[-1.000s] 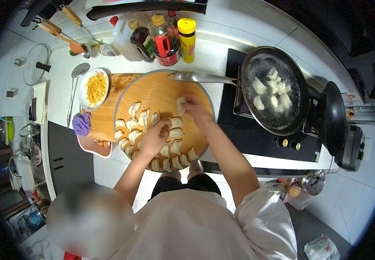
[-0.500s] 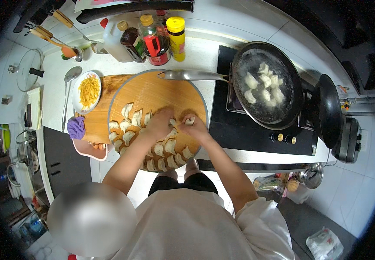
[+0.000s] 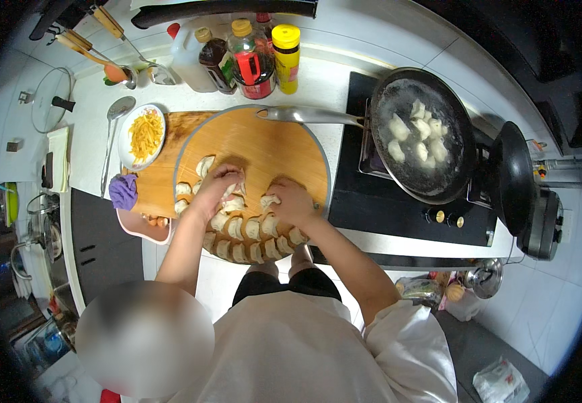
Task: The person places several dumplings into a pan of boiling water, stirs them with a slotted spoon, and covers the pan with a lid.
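Observation:
Rows of raw folded dumplings [image 3: 252,229] cover the near half of a round wooden board [image 3: 264,144] with a grey rim. My left hand [image 3: 217,190] is among those at the left, its fingers and thumb closed round a dumpling [image 3: 230,192] that the hand partly covers. To the right, my right hand [image 3: 291,201] is low over the board, with its fingers closed on another dumpling [image 3: 269,201]. More dumplings [image 3: 421,127] lie in water in a black frying pan [image 3: 462,114], on the stove to the right of the board.
The pan's metal handle [image 3: 304,115] reaches over the board's far right edge. A plate [image 3: 127,144] of yellow shreds, a ladle [image 3: 120,106] and a purple cloth [image 3: 123,192] are at the left. Sauce bottles [image 3: 252,67] stand behind. A black wok [image 3: 511,174] leans beyond the stove [image 3: 405,209].
My left hand has moved left across the dumplings. My right hand has come left and nearer to me with its dumpling. The view has shifted slightly.

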### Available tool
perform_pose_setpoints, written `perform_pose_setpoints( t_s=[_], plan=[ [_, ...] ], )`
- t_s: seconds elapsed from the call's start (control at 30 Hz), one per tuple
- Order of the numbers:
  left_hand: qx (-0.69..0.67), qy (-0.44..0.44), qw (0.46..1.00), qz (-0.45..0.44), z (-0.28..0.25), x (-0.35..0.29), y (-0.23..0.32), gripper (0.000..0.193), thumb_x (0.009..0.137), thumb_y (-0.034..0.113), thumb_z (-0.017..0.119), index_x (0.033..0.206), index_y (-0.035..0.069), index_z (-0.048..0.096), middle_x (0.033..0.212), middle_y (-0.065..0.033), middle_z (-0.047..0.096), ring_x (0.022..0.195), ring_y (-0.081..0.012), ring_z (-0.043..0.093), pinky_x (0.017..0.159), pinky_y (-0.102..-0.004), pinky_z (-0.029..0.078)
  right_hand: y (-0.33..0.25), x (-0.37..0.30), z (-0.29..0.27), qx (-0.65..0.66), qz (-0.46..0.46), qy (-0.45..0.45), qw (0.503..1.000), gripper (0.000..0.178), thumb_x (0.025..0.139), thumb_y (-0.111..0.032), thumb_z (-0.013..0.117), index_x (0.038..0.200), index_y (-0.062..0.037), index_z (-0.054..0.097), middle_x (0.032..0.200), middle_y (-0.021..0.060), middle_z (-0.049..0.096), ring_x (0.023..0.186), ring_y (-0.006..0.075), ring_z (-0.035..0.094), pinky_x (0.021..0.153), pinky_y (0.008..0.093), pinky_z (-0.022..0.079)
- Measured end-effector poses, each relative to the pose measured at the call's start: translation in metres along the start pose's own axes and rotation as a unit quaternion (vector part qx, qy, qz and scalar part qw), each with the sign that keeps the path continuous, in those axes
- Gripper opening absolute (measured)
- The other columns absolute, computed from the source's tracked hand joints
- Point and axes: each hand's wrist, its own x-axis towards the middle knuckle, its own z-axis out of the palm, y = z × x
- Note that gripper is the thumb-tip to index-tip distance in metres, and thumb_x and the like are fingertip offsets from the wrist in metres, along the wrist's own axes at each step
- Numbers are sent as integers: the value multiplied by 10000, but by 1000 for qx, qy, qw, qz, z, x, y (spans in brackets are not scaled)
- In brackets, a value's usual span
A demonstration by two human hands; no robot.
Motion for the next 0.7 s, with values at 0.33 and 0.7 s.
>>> perform_pose_setpoints(
  t_s=[0.33, 0.7],
  plan=[
    [581, 163, 794, 77, 28, 3, -12, 526, 833, 320, 709, 1248, 55, 527, 1265, -172, 553, 991, -312, 638, 767, -392, 544, 0, -2, -32, 771, 315, -21, 552, 364, 879, -121, 659, 1225, -110, 543, 1154, 60, 607, 1014, 243, 598, 902, 396, 481],
    [669, 112, 692, 246, 41, 3, -30, 648, 808, 151, 684, 1379, 85, 385, 1292, -149, 534, 1060, -308, 609, 824, -387, 536, 0, -9, -19, 809, 306, -70, 497, 322, 922, -175, 636, 1216, -95, 530, 1137, 71, 624, 1061, 206, 610, 833, 317, 490]
  ],
)
